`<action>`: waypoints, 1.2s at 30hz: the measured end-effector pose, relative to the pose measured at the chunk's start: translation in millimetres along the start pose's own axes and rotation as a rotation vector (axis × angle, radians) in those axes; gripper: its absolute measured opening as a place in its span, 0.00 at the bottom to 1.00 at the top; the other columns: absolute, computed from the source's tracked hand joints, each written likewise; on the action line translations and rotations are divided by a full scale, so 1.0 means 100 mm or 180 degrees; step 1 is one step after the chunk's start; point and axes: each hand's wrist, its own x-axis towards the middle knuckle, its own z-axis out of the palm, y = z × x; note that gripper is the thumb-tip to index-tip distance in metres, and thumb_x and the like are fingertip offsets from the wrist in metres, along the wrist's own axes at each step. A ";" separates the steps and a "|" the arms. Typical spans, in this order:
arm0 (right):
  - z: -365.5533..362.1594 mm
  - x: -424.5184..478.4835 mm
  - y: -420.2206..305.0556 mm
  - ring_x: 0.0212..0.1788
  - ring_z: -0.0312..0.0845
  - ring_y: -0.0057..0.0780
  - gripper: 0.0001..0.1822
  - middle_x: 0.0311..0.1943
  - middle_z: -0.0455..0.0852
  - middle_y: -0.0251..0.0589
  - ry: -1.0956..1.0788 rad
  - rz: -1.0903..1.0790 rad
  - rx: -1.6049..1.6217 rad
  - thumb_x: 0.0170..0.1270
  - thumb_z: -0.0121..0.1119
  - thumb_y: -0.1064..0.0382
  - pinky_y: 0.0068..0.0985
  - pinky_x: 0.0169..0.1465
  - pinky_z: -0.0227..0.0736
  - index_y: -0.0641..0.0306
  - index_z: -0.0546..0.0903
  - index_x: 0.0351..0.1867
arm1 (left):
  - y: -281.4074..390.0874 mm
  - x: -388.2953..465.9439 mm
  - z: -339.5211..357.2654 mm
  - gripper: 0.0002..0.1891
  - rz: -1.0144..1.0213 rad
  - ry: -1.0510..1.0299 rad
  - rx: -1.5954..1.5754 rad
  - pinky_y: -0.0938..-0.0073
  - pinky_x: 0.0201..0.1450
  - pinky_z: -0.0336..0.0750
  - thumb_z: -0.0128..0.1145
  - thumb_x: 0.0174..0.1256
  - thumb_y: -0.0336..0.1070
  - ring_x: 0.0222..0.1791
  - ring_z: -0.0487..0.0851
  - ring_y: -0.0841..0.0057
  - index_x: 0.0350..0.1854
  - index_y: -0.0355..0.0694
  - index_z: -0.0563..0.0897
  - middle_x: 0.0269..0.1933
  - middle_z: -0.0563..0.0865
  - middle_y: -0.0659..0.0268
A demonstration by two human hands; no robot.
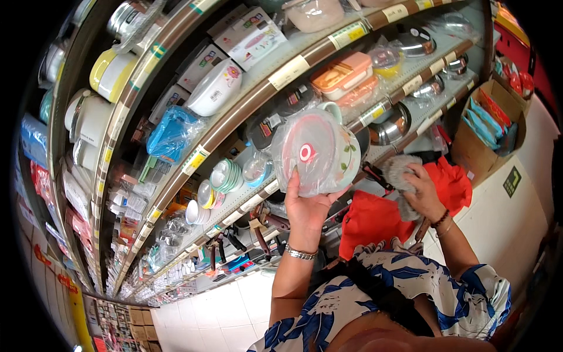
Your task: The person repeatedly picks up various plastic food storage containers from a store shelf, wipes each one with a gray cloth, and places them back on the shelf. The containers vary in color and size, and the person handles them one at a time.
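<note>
My left hand grips a lidded bowl from beneath, its thumb on the clear lid. Thin plastic wraps the bowl, which has a leaf pattern on its pale side, a red ring under the lid and a red-and-white knob. A pale green handle shows behind its upper rim. In my right hand is a grey fluffy cloth or duster, held lower and to the right of the bowl. Red fabric hangs below and behind this hand.
Shelves of kitchenware curve along the left and top. Near the bowl are stacked green bowls, an orange lunch box and a steel pan. Pan handles jut from a lower shelf. A cardboard box of packets stands at right on the tiled floor.
</note>
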 end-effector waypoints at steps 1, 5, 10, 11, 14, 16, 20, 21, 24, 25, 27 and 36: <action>-0.02 -0.06 0.11 0.53 0.69 0.46 0.23 0.49 0.72 0.48 -0.0022 0.0188 0.0130 0.39 0.61 0.73 0.30 0.54 0.68 0.63 0.78 0.43 | 0.09 -0.01 0.02 0.36 0.0097 -0.0080 0.0106 0.33 0.59 0.58 0.52 0.59 0.53 0.66 0.60 0.49 0.67 0.46 0.57 0.67 0.62 0.56; -0.17 -0.34 0.36 0.52 0.70 0.45 0.22 0.47 0.74 0.50 -0.0197 0.0728 0.0257 0.43 0.56 0.73 0.29 0.55 0.66 0.66 0.77 0.46 | 0.47 0.08 0.32 0.35 0.0419 -0.0303 0.0577 0.34 0.56 0.63 0.53 0.61 0.51 0.63 0.66 0.50 0.66 0.42 0.57 0.65 0.65 0.56; -0.15 -0.64 0.46 0.49 0.72 0.44 0.21 0.43 0.76 0.49 -0.0285 0.1181 0.0355 0.44 0.56 0.72 0.28 0.54 0.67 0.66 0.78 0.45 | 0.99 0.44 0.70 0.35 0.0745 -0.0348 0.1265 0.28 0.55 0.59 0.50 0.62 0.52 0.65 0.61 0.44 0.67 0.43 0.54 0.67 0.60 0.51; -0.16 -0.66 0.46 0.49 0.72 0.44 0.21 0.43 0.76 0.49 -0.0307 0.1227 0.0376 0.44 0.56 0.71 0.28 0.54 0.67 0.67 0.78 0.45 | 1.08 0.53 0.77 0.35 0.0758 -0.0268 0.1301 0.28 0.55 0.59 0.50 0.62 0.52 0.65 0.60 0.44 0.67 0.43 0.54 0.67 0.60 0.51; -0.19 -0.73 0.53 0.48 0.73 0.45 0.20 0.43 0.76 0.51 -0.0313 0.1382 0.0391 0.45 0.56 0.71 0.29 0.54 0.68 0.67 0.78 0.45 | 1.23 0.84 1.02 0.34 0.0780 -0.0079 0.1321 0.28 0.56 0.57 0.50 0.62 0.52 0.65 0.60 0.43 0.67 0.43 0.55 0.68 0.57 0.51; -0.22 -0.78 0.60 0.48 0.73 0.46 0.20 0.43 0.76 0.51 -0.0377 0.1447 0.0297 0.45 0.55 0.71 0.29 0.54 0.68 0.67 0.78 0.45 | 1.35 1.04 1.12 0.34 0.0861 -0.0054 0.1334 0.28 0.56 0.56 0.50 0.63 0.52 0.65 0.59 0.43 0.67 0.43 0.55 0.68 0.57 0.51; -0.30 -0.77 0.66 0.48 0.73 0.46 0.19 0.42 0.77 0.51 -0.0318 0.1564 0.0442 0.45 0.55 0.71 0.31 0.53 0.68 0.67 0.79 0.44 | 1.49 1.22 1.23 0.34 0.1131 0.0101 0.1214 0.27 0.57 0.54 0.50 0.62 0.52 0.65 0.59 0.44 0.66 0.43 0.56 0.68 0.57 0.53; -0.33 -0.79 0.72 0.48 0.73 0.46 0.19 0.42 0.77 0.51 -0.0258 0.1611 0.0449 0.45 0.55 0.71 0.31 0.53 0.68 0.67 0.79 0.43 | 1.49 1.26 1.25 0.34 0.1182 0.0134 0.1144 0.26 0.56 0.54 0.50 0.62 0.52 0.66 0.58 0.44 0.66 0.43 0.56 0.68 0.57 0.53; -0.34 -0.62 0.86 0.47 0.74 0.33 0.18 0.43 0.78 0.43 -0.0027 0.1760 0.1272 0.51 0.55 0.70 0.27 0.52 0.68 0.68 0.77 0.47 | 1.45 1.07 1.14 0.34 0.1246 0.0096 0.1039 0.27 0.56 0.55 0.50 0.62 0.53 0.66 0.58 0.44 0.67 0.45 0.56 0.68 0.57 0.54; -0.33 -0.54 0.89 0.47 0.74 0.30 0.18 0.43 0.78 0.41 0.0108 0.1862 0.1692 0.53 0.55 0.69 0.26 0.52 0.68 0.68 0.77 0.48 | 1.38 0.98 1.10 0.34 0.1266 0.0091 0.1012 0.27 0.57 0.55 0.49 0.62 0.54 0.66 0.58 0.44 0.67 0.45 0.56 0.68 0.58 0.54; -0.32 -0.08 0.83 0.48 0.73 0.27 0.19 0.45 0.78 0.39 0.0145 0.1560 0.1878 0.57 0.57 0.66 0.24 0.53 0.66 0.70 0.74 0.50 | 1.22 0.75 0.96 0.34 0.1376 -0.0044 0.1022 0.28 0.57 0.57 0.47 0.62 0.55 0.65 0.59 0.45 0.68 0.45 0.56 0.68 0.59 0.54; -0.31 2.84 -1.08 0.53 0.70 0.48 0.23 0.50 0.73 0.54 0.0533 -0.1815 0.0245 0.55 0.59 0.62 0.32 0.55 0.66 0.72 0.73 0.50 | 0.48 -0.55 -0.15 0.31 0.1510 0.0681 0.0327 0.55 0.63 0.65 0.56 0.60 0.41 0.61 0.70 0.61 0.64 0.36 0.62 0.61 0.71 0.56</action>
